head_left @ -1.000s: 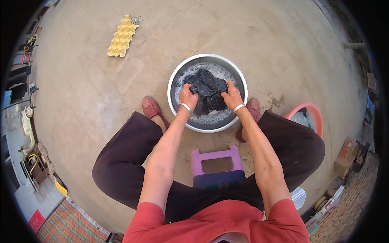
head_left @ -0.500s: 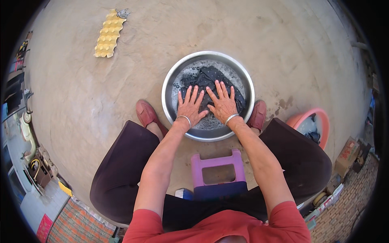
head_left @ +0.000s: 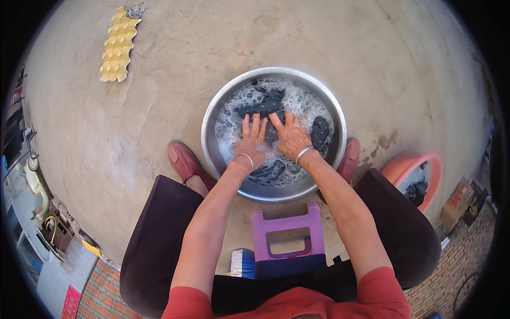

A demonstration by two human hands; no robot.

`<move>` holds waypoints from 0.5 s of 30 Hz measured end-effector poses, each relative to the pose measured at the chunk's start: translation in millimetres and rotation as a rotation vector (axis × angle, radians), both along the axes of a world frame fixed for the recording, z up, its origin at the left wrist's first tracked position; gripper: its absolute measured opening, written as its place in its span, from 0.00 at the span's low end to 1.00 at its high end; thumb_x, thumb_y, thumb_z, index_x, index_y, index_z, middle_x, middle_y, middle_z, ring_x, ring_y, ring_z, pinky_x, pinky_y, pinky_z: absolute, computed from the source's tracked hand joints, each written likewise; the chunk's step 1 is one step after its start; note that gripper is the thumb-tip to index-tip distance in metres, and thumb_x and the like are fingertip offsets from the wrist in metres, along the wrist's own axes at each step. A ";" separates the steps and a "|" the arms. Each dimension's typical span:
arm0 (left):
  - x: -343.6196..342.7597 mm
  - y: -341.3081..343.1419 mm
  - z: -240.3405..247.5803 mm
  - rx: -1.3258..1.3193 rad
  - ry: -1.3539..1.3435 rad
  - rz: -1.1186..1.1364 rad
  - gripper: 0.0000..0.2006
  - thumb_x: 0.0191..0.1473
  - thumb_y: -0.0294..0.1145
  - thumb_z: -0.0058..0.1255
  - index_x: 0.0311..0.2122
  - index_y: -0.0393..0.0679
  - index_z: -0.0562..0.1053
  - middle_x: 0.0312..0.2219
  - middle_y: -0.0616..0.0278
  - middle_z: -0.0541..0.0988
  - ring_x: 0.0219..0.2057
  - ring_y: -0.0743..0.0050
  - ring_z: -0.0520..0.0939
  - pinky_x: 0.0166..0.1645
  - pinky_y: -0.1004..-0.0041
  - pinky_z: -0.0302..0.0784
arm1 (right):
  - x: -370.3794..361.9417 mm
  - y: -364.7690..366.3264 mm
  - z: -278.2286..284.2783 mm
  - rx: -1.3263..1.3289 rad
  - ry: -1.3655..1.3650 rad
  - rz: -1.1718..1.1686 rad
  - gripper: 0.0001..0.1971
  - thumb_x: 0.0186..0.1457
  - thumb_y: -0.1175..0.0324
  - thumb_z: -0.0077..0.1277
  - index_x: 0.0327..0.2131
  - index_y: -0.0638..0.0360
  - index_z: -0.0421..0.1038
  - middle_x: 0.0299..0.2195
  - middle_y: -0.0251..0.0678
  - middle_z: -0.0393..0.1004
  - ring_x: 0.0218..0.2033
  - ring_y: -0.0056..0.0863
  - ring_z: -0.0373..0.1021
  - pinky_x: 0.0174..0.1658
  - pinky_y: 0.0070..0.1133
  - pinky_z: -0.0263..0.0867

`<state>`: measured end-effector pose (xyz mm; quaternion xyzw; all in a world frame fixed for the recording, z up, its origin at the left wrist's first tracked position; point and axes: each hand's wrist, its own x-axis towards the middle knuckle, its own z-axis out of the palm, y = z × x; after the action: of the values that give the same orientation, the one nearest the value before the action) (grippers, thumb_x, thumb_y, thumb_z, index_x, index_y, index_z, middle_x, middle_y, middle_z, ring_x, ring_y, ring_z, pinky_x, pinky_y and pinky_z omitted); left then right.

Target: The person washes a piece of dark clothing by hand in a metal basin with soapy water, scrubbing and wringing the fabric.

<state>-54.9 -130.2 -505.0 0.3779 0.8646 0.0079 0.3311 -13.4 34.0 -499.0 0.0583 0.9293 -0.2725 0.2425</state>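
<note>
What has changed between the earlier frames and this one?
A second ago both hands gripped the bunched cloth. They have let go: the left hand and right hand now press down into the suds, fingers extended. The cloth has sunk and spread, showing as separate dark patches amid foam. The basin stays between the shoes, and the stool and pink tub stay put.

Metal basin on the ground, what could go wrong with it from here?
Suds could slop over the metal basin if the left hand and right hand push down hard. Any spill might wet the reddish shoes, one close on each side. The right wrist's silver bracelet, near the dark cloth, could perhaps snag it.
</note>
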 end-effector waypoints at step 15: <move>-34.9 25.4 42.2 0.806 -0.615 1.716 0.19 0.36 0.16 0.54 0.40 0.33 0.71 0.34 0.55 0.78 0.33 0.65 0.79 0.38 0.66 0.75 | -20.3 -17.6 29.8 -0.318 0.367 -0.565 0.13 0.34 0.80 0.48 0.28 0.56 0.66 0.26 0.43 0.70 0.32 0.51 0.68 0.33 0.38 0.61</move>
<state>-89.8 -104.8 -462.8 -0.3093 0.6545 0.6350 0.2699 -33.7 16.4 -469.2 0.2239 0.8507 -0.4756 -0.0070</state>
